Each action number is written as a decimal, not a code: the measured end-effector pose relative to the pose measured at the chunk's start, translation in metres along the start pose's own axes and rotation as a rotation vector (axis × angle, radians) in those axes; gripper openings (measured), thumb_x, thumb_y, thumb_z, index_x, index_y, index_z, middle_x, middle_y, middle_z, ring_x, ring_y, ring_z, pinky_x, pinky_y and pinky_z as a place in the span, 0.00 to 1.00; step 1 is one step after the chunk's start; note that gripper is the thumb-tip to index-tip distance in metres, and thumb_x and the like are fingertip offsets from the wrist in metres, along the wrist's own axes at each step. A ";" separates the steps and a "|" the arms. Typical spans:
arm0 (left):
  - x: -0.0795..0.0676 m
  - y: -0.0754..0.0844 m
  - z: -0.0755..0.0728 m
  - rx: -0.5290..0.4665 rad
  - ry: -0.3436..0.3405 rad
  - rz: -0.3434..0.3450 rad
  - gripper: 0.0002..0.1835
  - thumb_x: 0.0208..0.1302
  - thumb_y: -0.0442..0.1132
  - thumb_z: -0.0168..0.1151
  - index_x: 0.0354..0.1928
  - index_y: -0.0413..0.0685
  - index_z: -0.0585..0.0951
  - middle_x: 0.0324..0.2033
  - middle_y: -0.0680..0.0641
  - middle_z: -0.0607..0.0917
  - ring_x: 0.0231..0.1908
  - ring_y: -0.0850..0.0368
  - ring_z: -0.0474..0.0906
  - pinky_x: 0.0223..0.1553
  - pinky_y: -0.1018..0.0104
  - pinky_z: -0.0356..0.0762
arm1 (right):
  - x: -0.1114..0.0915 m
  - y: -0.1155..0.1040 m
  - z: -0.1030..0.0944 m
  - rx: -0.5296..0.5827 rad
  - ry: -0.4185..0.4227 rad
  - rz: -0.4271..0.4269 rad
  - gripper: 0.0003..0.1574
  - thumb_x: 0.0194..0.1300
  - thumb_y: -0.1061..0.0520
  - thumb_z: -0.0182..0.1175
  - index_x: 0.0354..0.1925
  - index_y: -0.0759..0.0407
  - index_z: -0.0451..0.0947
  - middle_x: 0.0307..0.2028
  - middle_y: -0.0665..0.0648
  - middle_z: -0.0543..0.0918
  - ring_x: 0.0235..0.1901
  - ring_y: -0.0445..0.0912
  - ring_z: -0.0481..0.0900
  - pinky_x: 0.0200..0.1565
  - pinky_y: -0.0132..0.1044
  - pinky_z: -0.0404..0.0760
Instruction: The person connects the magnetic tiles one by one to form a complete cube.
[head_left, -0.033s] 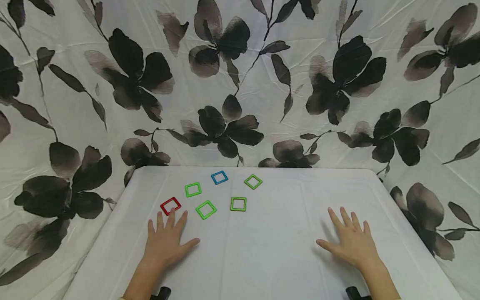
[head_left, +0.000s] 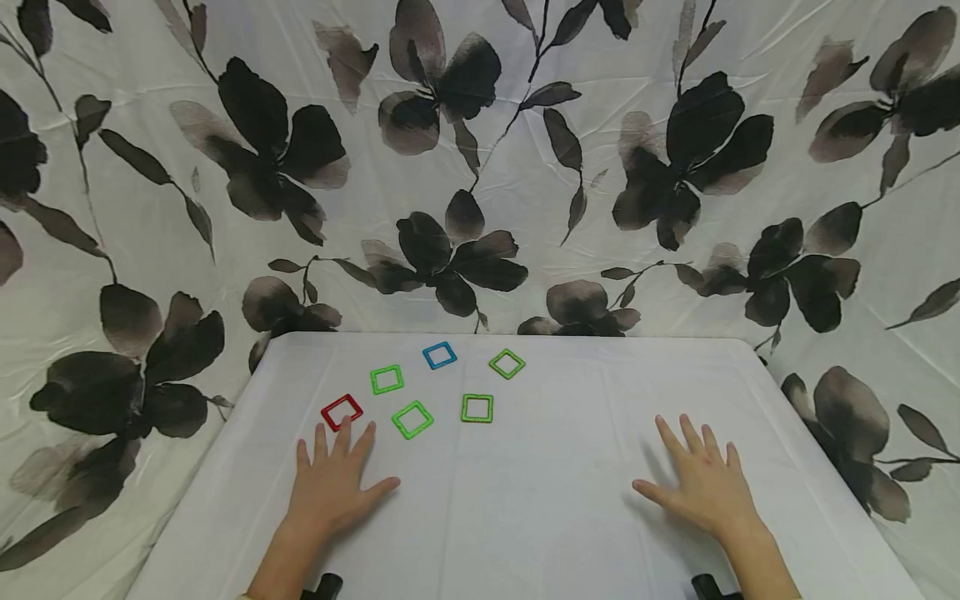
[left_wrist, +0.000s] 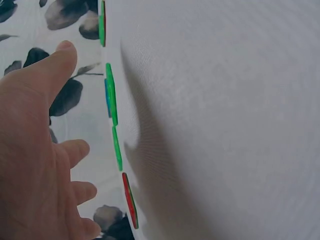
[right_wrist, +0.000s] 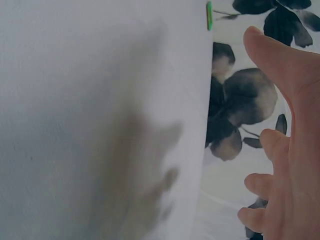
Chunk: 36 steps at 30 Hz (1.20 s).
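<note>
My left hand (head_left: 330, 492) is spread palm down, its fingers straight, over the left part of the white table. One fingertip overlaps the near edge of a red square frame (head_left: 326, 418) in the head view; the left wrist view shows the hand raised above the tabletop, holding nothing. Beyond it lie a blue square frame (head_left: 439, 356) and several green ones, among them a bright green frame (head_left: 412, 420) nearest the thumb and an olive-green frame (head_left: 477, 408) to its right. On the right side my right hand (head_left: 708, 492) hovers with fingers spread, nothing in it.
The white table (head_left: 555, 500) has its far edge against a hanging white cloth with dark flowers (head_left: 450, 258). Another green frame (head_left: 387, 379) and an olive-green one (head_left: 507, 364) lie toward the back. Black mounts show at both wrists.
</note>
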<state>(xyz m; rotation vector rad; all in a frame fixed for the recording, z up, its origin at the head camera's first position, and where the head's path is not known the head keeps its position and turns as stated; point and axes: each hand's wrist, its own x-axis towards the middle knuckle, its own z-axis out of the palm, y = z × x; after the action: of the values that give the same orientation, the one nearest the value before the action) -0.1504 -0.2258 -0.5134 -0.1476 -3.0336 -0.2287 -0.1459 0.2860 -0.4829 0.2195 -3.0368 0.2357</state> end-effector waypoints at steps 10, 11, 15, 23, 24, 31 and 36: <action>0.003 -0.002 -0.002 -0.021 0.008 0.021 0.52 0.52 0.73 0.59 0.71 0.46 0.66 0.69 0.30 0.58 0.67 0.22 0.46 0.61 0.27 0.38 | 0.002 -0.002 0.007 0.005 0.047 -0.042 0.63 0.50 0.22 0.62 0.72 0.56 0.60 0.67 0.74 0.62 0.61 0.75 0.60 0.53 0.73 0.60; 0.003 -0.002 -0.002 -0.032 0.008 0.030 0.51 0.53 0.72 0.60 0.71 0.45 0.66 0.69 0.30 0.59 0.67 0.23 0.47 0.61 0.27 0.40 | 0.002 -0.002 0.007 0.004 0.058 -0.050 0.62 0.50 0.23 0.63 0.72 0.56 0.60 0.66 0.74 0.63 0.61 0.75 0.62 0.52 0.72 0.62; 0.007 -0.003 -0.003 -0.077 0.002 0.067 0.47 0.56 0.68 0.62 0.70 0.45 0.66 0.69 0.31 0.61 0.68 0.26 0.50 0.63 0.30 0.45 | 0.003 -0.001 0.009 0.009 0.114 -0.082 0.59 0.51 0.30 0.68 0.72 0.57 0.61 0.64 0.75 0.65 0.56 0.73 0.69 0.44 0.69 0.70; 0.021 0.000 -0.002 -0.140 0.032 0.075 0.42 0.58 0.57 0.66 0.67 0.39 0.69 0.66 0.33 0.66 0.66 0.35 0.59 0.59 0.39 0.63 | 0.004 -0.005 0.014 0.137 0.153 -0.081 0.56 0.56 0.41 0.69 0.73 0.59 0.56 0.63 0.75 0.67 0.53 0.73 0.72 0.43 0.68 0.72; 0.022 0.001 -0.001 -0.158 0.035 0.069 0.41 0.58 0.56 0.67 0.67 0.38 0.69 0.65 0.34 0.67 0.66 0.36 0.61 0.58 0.39 0.65 | 0.004 -0.006 0.015 0.157 0.152 -0.080 0.56 0.57 0.42 0.69 0.74 0.60 0.55 0.63 0.75 0.67 0.53 0.73 0.71 0.43 0.68 0.71; 0.032 0.008 0.002 -0.249 0.060 0.008 0.37 0.57 0.52 0.69 0.63 0.36 0.73 0.60 0.36 0.74 0.61 0.39 0.67 0.57 0.41 0.67 | 0.008 -0.016 0.018 0.232 0.175 -0.082 0.54 0.56 0.47 0.71 0.72 0.64 0.57 0.61 0.72 0.69 0.53 0.70 0.72 0.47 0.65 0.71; 0.039 0.012 0.007 -0.301 0.069 -0.043 0.36 0.56 0.52 0.70 0.62 0.36 0.75 0.58 0.37 0.76 0.60 0.40 0.69 0.58 0.42 0.67 | 0.009 -0.019 0.021 0.246 0.183 -0.097 0.49 0.57 0.49 0.71 0.69 0.65 0.61 0.61 0.69 0.71 0.53 0.68 0.73 0.48 0.63 0.73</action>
<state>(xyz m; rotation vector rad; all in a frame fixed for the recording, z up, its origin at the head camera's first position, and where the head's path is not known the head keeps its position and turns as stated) -0.1879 -0.2092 -0.5147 -0.0940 -2.9166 -0.6791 -0.1538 0.2629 -0.5000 0.3408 -2.8021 0.5882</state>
